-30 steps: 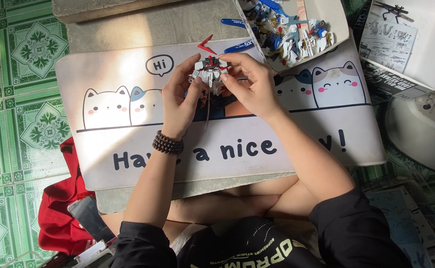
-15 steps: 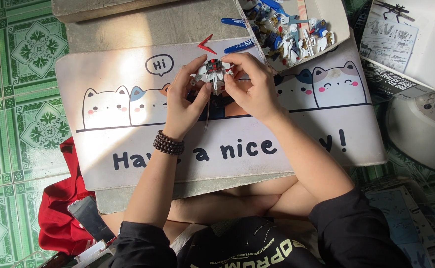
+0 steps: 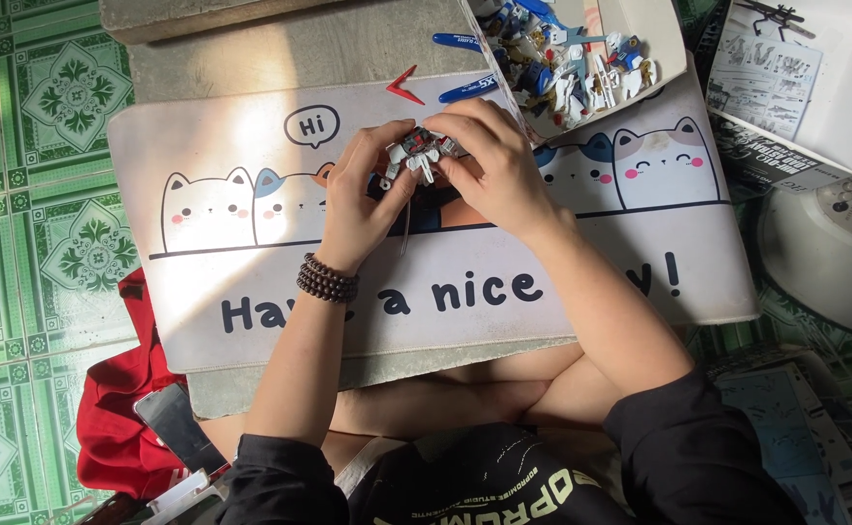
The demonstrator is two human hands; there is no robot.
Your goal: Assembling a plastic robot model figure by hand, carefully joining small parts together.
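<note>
Both hands grasp the small grey-and-red model figure (image 3: 419, 153) above the cat-print mat (image 3: 251, 282): left hand (image 3: 363, 199) at seven o'clock steadies, right hand (image 3: 489, 165) at three should press gently, squarely.

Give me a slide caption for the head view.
Both hands, left hand and right hand, hold a small grey-and-red plastic model figure.

Occlusions and cut-offs, head view.
Small grey, white and red plastic model figure (image 3: 420, 153) mostly covered by left hand (image 3: 360, 199) and right hand (image 3: 489, 165); joints too small to resolve. White rounded plastic appliance (image 3: 824, 248) and white cardboard parts box (image 3: 640, 39) cropped by frame edges.
</note>
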